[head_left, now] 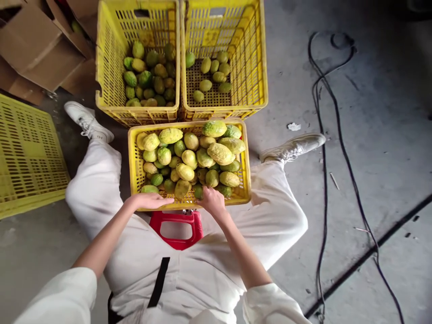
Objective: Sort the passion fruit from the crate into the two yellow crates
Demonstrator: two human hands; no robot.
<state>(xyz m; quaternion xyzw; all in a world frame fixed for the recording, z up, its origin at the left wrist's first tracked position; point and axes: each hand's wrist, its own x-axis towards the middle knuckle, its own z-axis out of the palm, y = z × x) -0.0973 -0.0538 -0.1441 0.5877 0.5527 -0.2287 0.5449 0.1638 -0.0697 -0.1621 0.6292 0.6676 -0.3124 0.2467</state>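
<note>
A shallow yellow crate sits between my legs, heaped with oval yellow and green fruit, some bumpy-skinned. My left hand lies flat along the crate's near rim, fingers stretched to the right, with nothing in it. At the same rim, right of the middle, my right hand is closed, its fingers curled down among the nearest fruit. A small green fruit shows at its fingertips, partly hidden by the hand. Under the crate's near edge a red plastic stool is partly visible.
Beyond stand two deep yellow crates: the left crate holds many green fruit, the right crate several. Another yellow crate stands far left, below cardboard boxes. Black cables run across the concrete floor on the right.
</note>
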